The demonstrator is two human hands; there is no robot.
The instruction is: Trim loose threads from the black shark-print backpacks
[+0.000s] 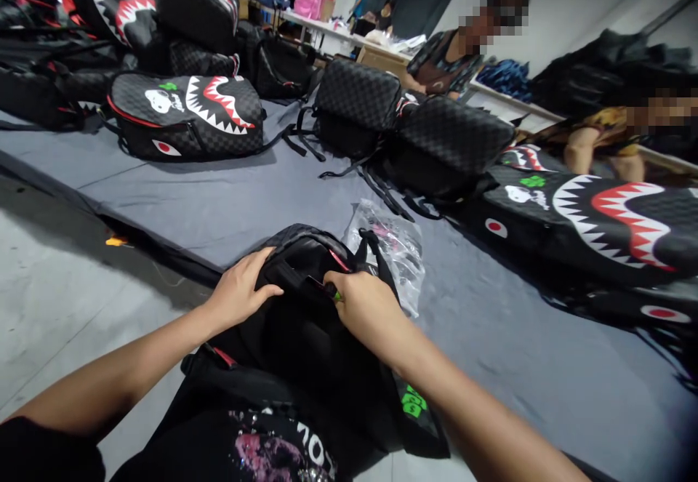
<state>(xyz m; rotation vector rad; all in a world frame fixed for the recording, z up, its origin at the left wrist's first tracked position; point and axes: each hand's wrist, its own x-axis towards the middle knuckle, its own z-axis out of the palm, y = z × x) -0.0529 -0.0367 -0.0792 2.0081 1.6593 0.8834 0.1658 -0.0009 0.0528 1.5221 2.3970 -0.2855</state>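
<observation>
A black backpack [316, 351] stands open in front of my body, with a green print low on its right side. My left hand [240, 289] holds the left edge of its opening, the thumb apart from the fingers and pointing inward. At the opening's right side, my right hand [363, 300] is closed in a fist. A small dark and green piece shows at its fingers, too hidden to name. Just beyond the backpack lies a clear plastic bag [411, 264] with pink bits visible in it.
The table [229, 202] has a grey cover. On it lie a shark-mouth backpack [188, 115] at left, another shark-mouth backpack [616, 227] at right, and several checkered bags [357, 97] between. A person [452, 60] is across the table, and another person's arms [583, 151] show at far right.
</observation>
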